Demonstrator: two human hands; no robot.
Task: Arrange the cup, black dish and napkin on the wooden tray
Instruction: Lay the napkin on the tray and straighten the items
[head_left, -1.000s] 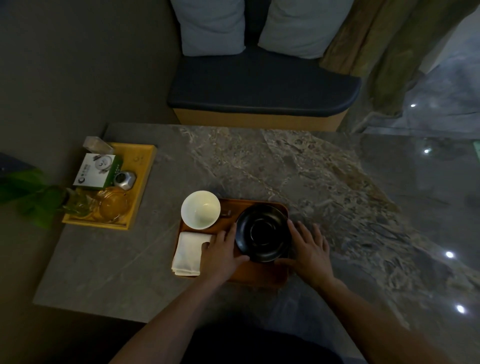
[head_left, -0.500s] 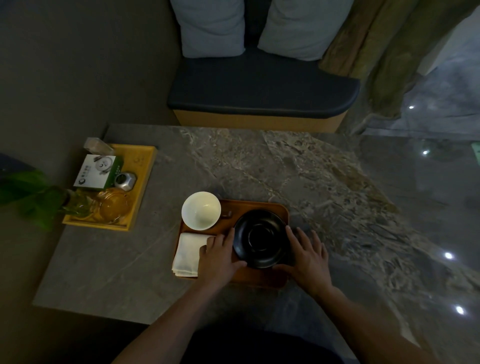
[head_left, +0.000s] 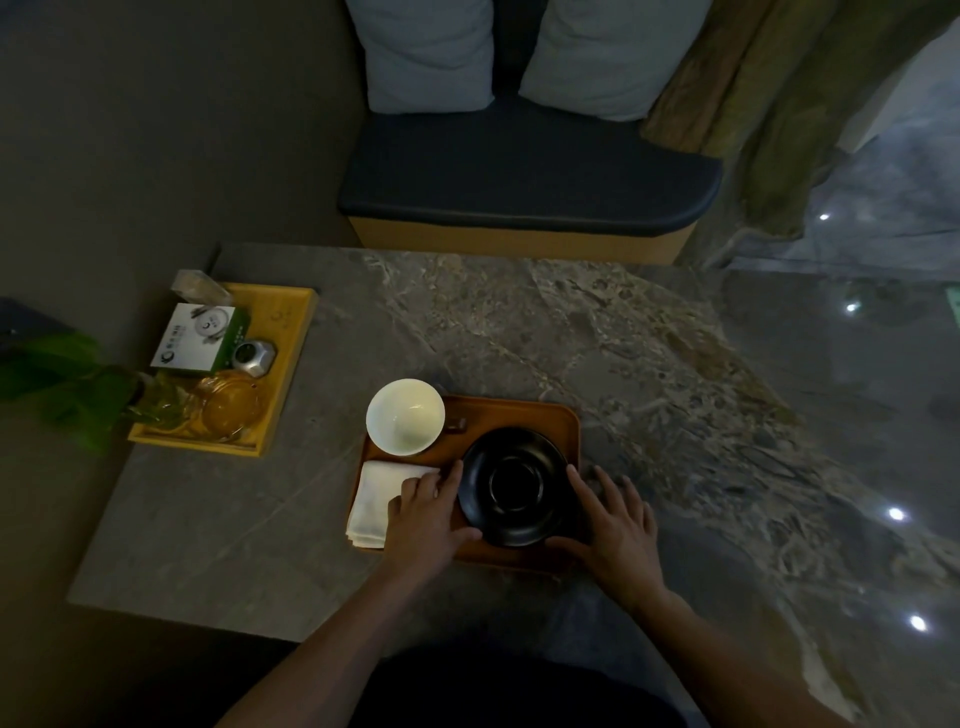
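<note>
Right, I see black dish (head_left: 511, 486) dead between left hand (head_left: 423, 514) and right hand (head_left: 615, 519). Both spread, touching its rim.

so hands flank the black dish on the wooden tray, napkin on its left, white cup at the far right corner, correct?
No. Head view: the white cup sits at the far left corner of the wooden tray, beyond the napkin. The rest holds.
</note>
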